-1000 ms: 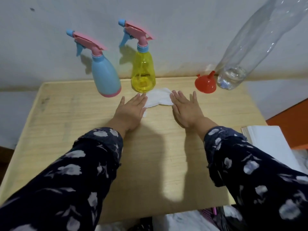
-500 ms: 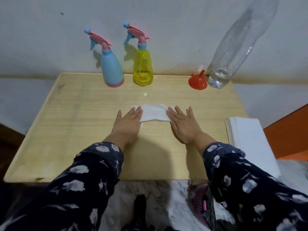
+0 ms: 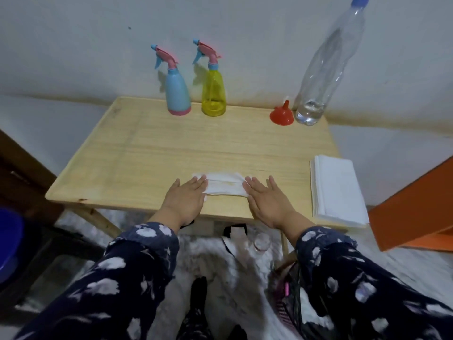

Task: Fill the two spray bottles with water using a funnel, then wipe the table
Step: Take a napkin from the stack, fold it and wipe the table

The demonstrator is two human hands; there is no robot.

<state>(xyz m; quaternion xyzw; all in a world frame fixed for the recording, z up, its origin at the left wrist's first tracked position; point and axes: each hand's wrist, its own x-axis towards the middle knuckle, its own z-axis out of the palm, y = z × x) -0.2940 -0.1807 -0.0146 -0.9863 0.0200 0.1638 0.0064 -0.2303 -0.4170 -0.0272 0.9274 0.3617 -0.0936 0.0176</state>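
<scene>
Head view, wooden table (image 3: 152,153) at frame centre, seen from above. Left hand (image 3: 185,198) lies flat, palm down, fingers straight and together, fingertips on the left end of a folded white cloth (image 3: 224,186). Right hand (image 3: 266,200) lies flat likewise, fingers slightly spread, fingertips on the cloth's right end. Neither hand grips anything; the two are apart w/ the cloth's middle bare between them. The cloth sits near the table's front edge, just below frame centre, w/ a faint yellowish mark on its upper face.

Back edge of table, upper centre of frame: blue spray bottle (image 3: 177,94) w/ pink trigger head, upright; just right of it, yellow spray bottle (image 3: 213,94), translucent, same pink-and-blue head, upright. The two stand near each other but not touching. Fill level of the blue one cannot be told.

Upper right: red funnel (image 3: 282,115) stands mouth down, spout up, just beside a tall clear plastic bottle (image 3: 323,69) w/ blue cap and a little water at its base.

Right edge of table: stack of white folded cloths (image 3: 337,190), well apart from the hands. Dark floral sleeves (image 3: 117,285) fill the lower frame.
</scene>
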